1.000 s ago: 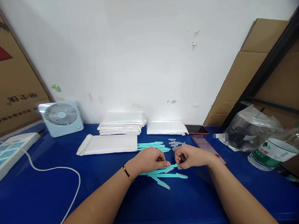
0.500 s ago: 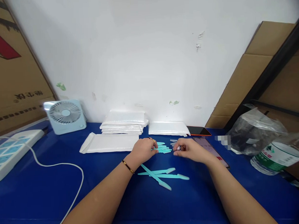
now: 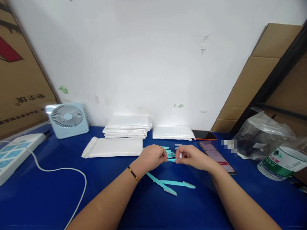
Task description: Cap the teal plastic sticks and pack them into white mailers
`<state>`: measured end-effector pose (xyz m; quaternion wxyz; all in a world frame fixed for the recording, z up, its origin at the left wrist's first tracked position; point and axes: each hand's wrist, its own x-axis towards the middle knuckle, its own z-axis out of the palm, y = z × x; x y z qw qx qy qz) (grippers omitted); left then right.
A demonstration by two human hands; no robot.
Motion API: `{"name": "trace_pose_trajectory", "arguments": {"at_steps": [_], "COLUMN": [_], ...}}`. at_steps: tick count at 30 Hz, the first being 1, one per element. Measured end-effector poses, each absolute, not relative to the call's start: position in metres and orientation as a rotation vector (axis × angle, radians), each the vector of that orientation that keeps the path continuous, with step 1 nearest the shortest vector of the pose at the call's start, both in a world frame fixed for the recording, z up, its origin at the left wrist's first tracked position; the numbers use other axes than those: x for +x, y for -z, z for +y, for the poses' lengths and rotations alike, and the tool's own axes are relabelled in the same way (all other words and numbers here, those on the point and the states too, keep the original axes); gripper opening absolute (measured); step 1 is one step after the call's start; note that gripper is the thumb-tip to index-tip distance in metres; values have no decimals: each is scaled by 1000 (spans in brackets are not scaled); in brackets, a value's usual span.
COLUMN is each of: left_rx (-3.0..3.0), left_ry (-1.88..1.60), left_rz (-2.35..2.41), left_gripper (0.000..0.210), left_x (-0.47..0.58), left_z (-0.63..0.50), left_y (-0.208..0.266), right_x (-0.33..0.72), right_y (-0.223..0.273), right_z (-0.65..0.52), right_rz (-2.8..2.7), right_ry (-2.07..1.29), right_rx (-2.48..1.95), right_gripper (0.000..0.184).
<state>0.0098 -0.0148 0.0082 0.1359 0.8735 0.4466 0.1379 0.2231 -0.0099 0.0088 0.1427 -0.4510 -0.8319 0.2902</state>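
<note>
A teal eyebrow razor (image 3: pixel 171 160) spans the gap between my two hands. My left hand (image 3: pixel 153 157) pinches one end of it. My right hand (image 3: pixel 191 156) is closed at the other end, with a small whitish cap (image 3: pixel 180 155) between its fingers; how far the two pieces touch is hidden. Nearer to me, two more teal eyebrow razors (image 3: pixel 177 183) lie crossed on the blue table (image 3: pixel 197 210). Behind my fingers is a pile of teal razors (image 3: pixel 171 154), partly covered. A few clear caps (image 3: pixel 178 145) lie beyond my right hand.
White padded envelopes (image 3: pixel 127 121) are stacked by the wall, with a single envelope (image 3: pixel 116 147) in front and more envelopes (image 3: pixel 172 131) rightward. Two phones, one lit (image 3: pixel 216 156), lie right. A fan (image 3: pixel 68 119), power strip (image 3: pixel 12 155), cable (image 3: pixel 82 184) and bottle (image 3: pixel 283 162) flank the table.
One of the three razors lying in front is gone from its place, and a razor is now in my left hand. My right hand has moved left, bringing the whitish cap to the razor's end.
</note>
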Motion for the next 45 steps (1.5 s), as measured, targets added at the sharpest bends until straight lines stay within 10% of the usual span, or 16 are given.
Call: {"name": "trace_pose_trajectory", "arguments": {"at_steps": [18,29,45], "left_rx": [2580,2385,2657], "left_ry": [-651,-104,-501], "left_rz": [1516,1048,1379], "left_gripper": [23,25,24], "left_x": [-6,6,-1], "left_z": [10,-22,5], "left_y": [0,-11,0], "right_x": [256,228,249], "right_y": [-5,-9,-3], "right_z": [14,-24,6], "right_rz": [-2180,-2771,-2249], "right_ry": [-594,-875,-618], "right_rx": [-1487,-1310,-1438], "right_gripper": [23,20,22]}}
